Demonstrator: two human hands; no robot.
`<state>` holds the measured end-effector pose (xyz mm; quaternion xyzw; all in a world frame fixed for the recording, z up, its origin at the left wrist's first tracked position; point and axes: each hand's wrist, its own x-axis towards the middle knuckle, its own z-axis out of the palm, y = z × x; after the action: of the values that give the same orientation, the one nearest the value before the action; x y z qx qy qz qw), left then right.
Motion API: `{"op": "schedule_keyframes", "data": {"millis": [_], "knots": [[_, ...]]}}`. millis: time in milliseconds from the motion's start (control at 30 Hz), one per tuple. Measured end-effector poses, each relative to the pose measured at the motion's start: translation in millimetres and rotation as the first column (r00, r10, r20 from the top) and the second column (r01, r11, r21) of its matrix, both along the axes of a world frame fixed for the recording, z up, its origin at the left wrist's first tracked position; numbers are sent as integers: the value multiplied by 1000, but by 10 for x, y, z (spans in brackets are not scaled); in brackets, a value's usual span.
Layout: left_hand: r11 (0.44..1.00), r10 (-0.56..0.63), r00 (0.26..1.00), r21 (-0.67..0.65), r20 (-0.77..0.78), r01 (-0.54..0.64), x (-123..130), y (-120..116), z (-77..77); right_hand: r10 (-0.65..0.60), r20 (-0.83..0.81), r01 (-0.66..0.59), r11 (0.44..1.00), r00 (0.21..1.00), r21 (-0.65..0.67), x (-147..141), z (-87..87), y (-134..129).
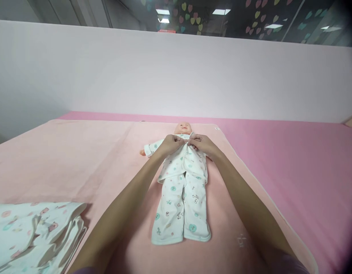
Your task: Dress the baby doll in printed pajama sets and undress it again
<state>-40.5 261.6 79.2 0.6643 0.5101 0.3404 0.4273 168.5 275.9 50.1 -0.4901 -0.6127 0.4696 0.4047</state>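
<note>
A: Where is the doll (183, 128) placed?

B: It is laid on its back on a pale pink blanket (115, 152), its bald head pointed away from the camera and its smiling face turned up.

A: How is it dressed?

B: In a long-sleeved white shirt (176, 163) and matching white trousers (170, 209). Both are scattered with small prints in teal, brown and grey; round and heart shapes can be made out, though the finest figures are too small to be read. The trouser legs are spread flat and slightly parted, their hems nearest the camera. The trouser tops are overlapped by the shirt's lower edge, which is flared and parted at the middle.

A: And the sleeves?

B: One is stretched out to the left of the view, with a small bare hand shown beyond a dark-lined cuff. The other is mostly hidden by the person's right arm.

A: How are the fingers set?

B: The shirt front is pinched at the chest by the left hand (173, 144) and the right hand (202, 144), fingertips drawn together on the cloth, nearly meeting.
</note>
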Motion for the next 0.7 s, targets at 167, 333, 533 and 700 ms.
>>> {"op": "schedule_keyframes", "data": {"millis": [167, 333, 533, 700], "knots": [[995, 8, 999, -102, 31, -5, -50, 33, -7, 84, -36, -85, 996, 996, -5, 59, 53, -15], [989, 33, 997, -145, 69, -23, -55, 27, 28, 167, 2, -166, 981, 986, 98, 96, 111, -66], [988, 7, 998, -153, 70, 4, -75, 35, 26, 176, 18, -177, 973, 984, 149, 93, 98, -84], [988, -6, 997, -151, 80, 18, -97, 57, 3, 119, 35, -124, 968, 992, 219, 31, 67, -105]]}}
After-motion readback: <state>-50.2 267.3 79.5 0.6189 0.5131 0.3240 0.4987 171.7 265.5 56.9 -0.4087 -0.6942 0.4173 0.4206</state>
